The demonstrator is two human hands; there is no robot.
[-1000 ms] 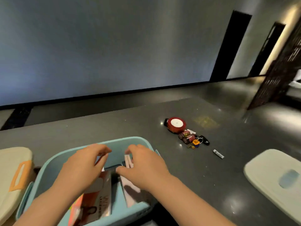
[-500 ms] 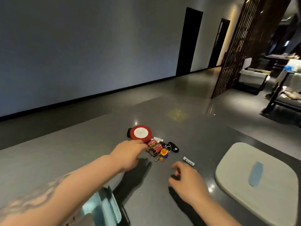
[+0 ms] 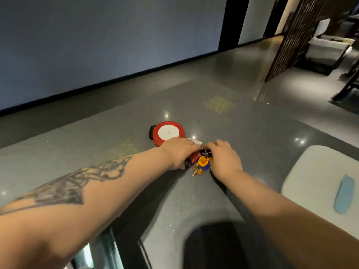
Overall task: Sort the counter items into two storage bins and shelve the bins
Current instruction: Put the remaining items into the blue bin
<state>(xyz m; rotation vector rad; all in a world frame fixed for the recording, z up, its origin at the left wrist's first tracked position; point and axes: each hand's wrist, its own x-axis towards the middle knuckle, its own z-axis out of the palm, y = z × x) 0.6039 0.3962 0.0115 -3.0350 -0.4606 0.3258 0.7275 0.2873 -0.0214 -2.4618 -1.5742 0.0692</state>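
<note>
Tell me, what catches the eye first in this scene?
Two bare forearms reach out over a dark grey counter, the left one tattooed. The left hand and right hand meet over a small pile: a red cylinder and keys with an orange tag. Just behind lies a red disc with a white centre.

- Left hand: tattooed forearm stretched forward, palm down, fingers curled in a grip.
- Right hand: bare forearm extended, palm down, fingers curled, beside the left.
</note>
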